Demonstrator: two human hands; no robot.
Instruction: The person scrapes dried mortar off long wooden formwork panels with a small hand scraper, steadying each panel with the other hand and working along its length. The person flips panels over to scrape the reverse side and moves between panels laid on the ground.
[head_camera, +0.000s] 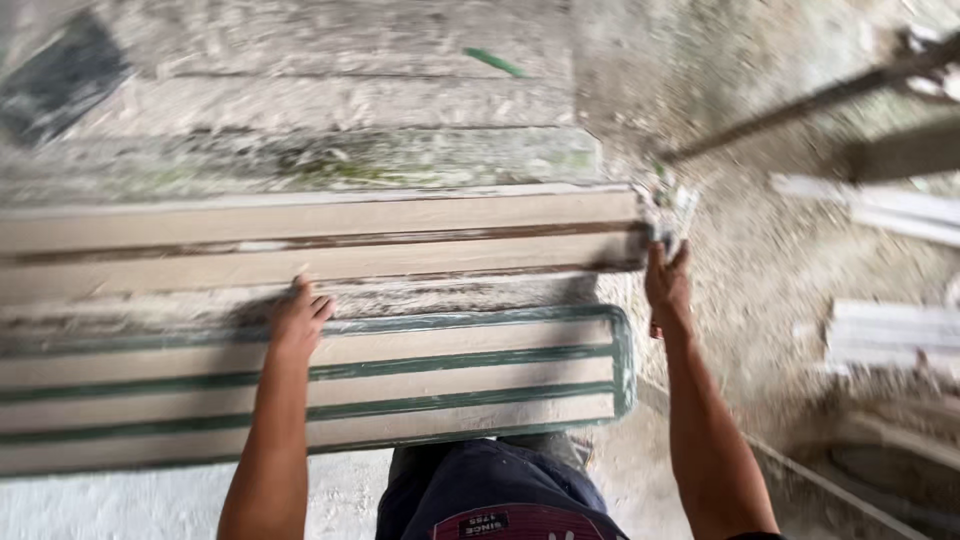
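On the left, the left hand (298, 318) lies palm-down with fingers curled over the near long edge of a pale, beige slab (320, 245), a long moulded piece with dark grooves running its length; it sits on a stack, above a similar slab framed in a green mould (400, 375) that lies nearest the person, with older, mossy slabs (300, 155) behind it. Further right, the right hand (667, 285) reaches up to the slab's end corner, fingers closed around it as far as the blur lets one tell. The piece looks like cast concrete or plaster: probably heavy, quite stiff, rough and dusty rather than slippery, and likely brittle at its thin ribs and corners. A hold at the end and along the long edge, as both hands have it, seems the sound way, since a long span could crack if lifted by one point. To the right, dusty ground carries white slats (880, 335) and a slanted pole (800, 105)
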